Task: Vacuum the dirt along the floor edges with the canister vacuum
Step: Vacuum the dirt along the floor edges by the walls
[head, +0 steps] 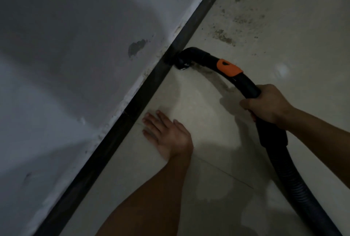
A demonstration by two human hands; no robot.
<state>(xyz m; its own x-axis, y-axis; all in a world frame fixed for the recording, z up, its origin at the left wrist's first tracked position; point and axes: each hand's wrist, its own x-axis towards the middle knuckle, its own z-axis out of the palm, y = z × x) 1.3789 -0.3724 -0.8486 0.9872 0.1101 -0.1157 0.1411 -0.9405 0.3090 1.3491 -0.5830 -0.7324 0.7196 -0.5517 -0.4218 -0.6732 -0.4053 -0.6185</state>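
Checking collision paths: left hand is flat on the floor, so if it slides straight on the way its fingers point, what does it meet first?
The left hand points up-left, so it would probably meet the dark baseboard along the wall first. Only a thin strip of bare floor tile lies between the fingertips and it.

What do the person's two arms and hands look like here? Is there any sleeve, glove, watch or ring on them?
Both arms are bare as far as the picture shows. No sleeve, glove or watch is visible. The left hand has its fingers in view with no ring on them. The right hand shows mostly its back, and its fingers are partly hidden. The light is dim, so small marks cannot be told.
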